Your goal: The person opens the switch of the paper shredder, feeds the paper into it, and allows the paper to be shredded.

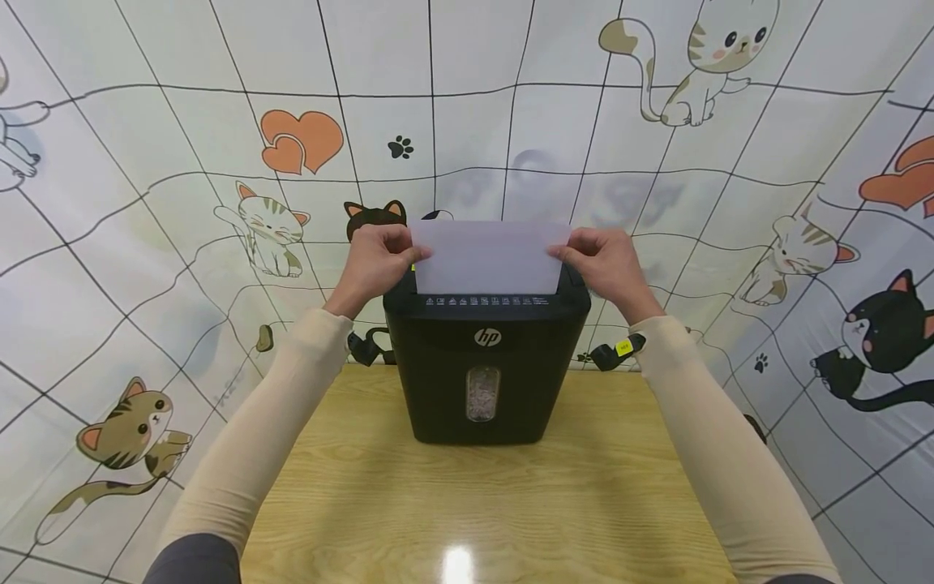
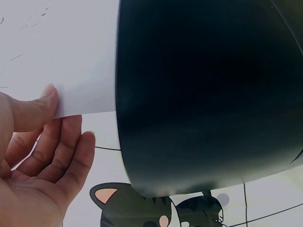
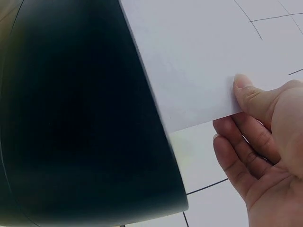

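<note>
A black paper shredder [image 1: 445,365] with an HP logo stands upright on the wooden table. White shreds show through its small front window [image 1: 482,394]. A white sheet of paper [image 1: 490,258] stands upright at the slot on top, its lower edge hidden by the shredder's lid. My left hand [image 1: 379,264] pinches the sheet's left edge between thumb and fingers. On the opposite edge, my right hand [image 1: 601,264] pinches the paper the same way. Both wrist views show the thumb on the near face of the paper [image 2: 90,90], with fingers behind it.
The wooden table [image 1: 467,503] extends in front of the shredder. Behind and on both sides hangs a white sheet backdrop [image 1: 467,130] with grid lines and cartoon cats. Black wrist devices [image 1: 616,353] sit at both cuffs.
</note>
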The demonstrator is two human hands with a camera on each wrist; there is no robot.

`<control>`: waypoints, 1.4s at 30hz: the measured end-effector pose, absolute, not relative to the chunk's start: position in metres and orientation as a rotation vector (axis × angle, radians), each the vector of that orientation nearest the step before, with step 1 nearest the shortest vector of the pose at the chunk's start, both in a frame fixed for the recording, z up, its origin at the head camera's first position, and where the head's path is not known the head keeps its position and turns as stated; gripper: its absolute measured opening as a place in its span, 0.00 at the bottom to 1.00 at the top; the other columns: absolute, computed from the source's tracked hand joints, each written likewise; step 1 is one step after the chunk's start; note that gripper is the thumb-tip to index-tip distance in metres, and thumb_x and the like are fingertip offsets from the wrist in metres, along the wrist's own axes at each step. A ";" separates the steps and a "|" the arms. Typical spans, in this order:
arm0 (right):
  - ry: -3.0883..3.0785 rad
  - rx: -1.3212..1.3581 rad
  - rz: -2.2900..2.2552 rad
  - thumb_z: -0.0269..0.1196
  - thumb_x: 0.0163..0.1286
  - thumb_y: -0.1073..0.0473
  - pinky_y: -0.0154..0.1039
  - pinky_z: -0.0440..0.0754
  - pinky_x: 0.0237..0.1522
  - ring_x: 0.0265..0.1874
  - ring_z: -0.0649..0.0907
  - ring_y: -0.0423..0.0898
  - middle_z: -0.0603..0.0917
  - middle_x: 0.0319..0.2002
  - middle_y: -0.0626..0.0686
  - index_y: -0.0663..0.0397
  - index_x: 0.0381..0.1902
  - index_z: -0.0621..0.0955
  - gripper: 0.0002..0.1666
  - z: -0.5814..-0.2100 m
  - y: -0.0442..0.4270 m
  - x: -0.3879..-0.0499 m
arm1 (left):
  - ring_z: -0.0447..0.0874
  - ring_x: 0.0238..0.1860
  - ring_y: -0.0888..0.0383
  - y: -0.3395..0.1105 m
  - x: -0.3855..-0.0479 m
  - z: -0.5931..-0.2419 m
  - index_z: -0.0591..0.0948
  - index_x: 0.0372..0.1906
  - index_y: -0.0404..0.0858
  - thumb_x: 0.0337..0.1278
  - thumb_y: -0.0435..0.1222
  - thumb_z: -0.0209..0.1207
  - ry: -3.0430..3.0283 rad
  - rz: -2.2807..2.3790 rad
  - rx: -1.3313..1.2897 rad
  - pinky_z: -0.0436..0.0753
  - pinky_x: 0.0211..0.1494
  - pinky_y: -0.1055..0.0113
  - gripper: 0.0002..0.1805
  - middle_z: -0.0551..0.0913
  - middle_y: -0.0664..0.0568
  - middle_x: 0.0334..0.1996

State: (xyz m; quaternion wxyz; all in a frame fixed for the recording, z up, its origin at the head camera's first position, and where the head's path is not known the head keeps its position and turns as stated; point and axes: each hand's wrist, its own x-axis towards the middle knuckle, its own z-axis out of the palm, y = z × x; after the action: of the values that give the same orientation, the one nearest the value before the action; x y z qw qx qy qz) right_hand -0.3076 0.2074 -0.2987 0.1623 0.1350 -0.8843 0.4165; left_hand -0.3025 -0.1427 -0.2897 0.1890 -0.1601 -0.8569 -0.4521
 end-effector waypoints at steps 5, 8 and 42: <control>-2.514 0.402 1.191 0.68 0.69 0.40 0.43 0.69 0.37 0.35 0.75 0.49 0.87 0.34 0.57 0.51 0.35 0.87 0.20 -0.301 0.209 -0.307 | 0.76 0.30 0.54 -0.142 -0.303 -0.292 0.87 0.28 0.39 0.60 0.40 0.71 -2.432 -1.267 -0.448 0.73 0.35 0.63 0.10 0.87 0.40 0.28; -2.515 0.410 1.187 0.68 0.69 0.40 0.43 0.70 0.37 0.35 0.76 0.49 0.87 0.34 0.56 0.50 0.35 0.87 0.20 -0.302 0.209 -0.306 | 0.76 0.30 0.54 -0.142 -0.304 -0.294 0.87 0.29 0.38 0.60 0.40 0.71 -2.443 -1.259 -0.446 0.73 0.35 0.63 0.11 0.87 0.41 0.28; -2.582 0.364 1.171 0.68 0.70 0.42 0.44 0.73 0.42 0.40 0.78 0.48 0.88 0.40 0.55 0.49 0.42 0.89 0.18 -0.305 0.204 -0.302 | 0.75 0.31 0.53 -0.146 -0.303 -0.301 0.88 0.31 0.40 0.60 0.40 0.72 -2.468 -1.284 -0.417 0.71 0.35 0.62 0.08 0.87 0.45 0.27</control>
State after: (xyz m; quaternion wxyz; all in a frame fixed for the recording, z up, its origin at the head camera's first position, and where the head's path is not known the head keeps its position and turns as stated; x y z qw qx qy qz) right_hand -0.3019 0.2041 -0.3049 0.1414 0.1262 -0.8942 0.4055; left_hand -0.3027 -0.1463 -0.3015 0.1634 -0.1461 -0.8656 -0.4503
